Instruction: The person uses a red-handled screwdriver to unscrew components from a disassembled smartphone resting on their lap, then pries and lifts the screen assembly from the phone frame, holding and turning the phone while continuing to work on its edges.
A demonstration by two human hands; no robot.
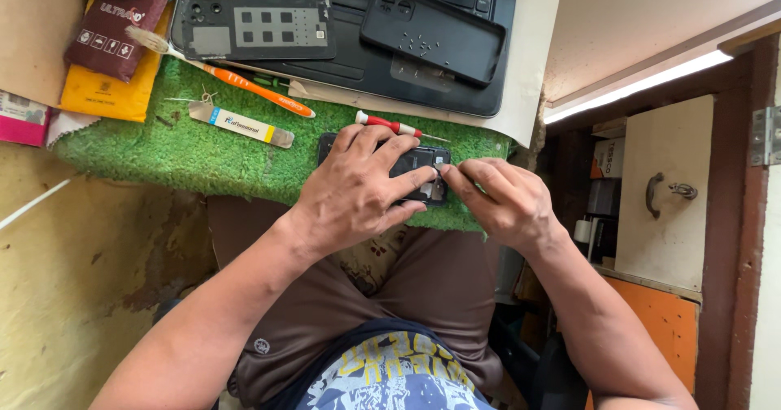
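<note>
A person is working at the right end of an opened smartphone (411,174) lying on a green turf mat (203,154).

The phone is lying with its long axis running left to right, near the mat's front edge, just above the person's lap. The left hand (358,194) is pressing down flat over it, fingers spread and covering most of its body. The right hand (500,198) is coming in from the right, fingertips pinched together at the phone's right end; whether they are gripping anything is too small to tell. A red-handled screwdriver (390,125) is lying just behind the phone, an orange-handled brush (244,85) and a flat metal pry tool (242,125) further left. Behind them a laptop (358,68) is carrying a phone frame (256,28) and a black back cover (435,32). Open mat is lying to the left.
</note>
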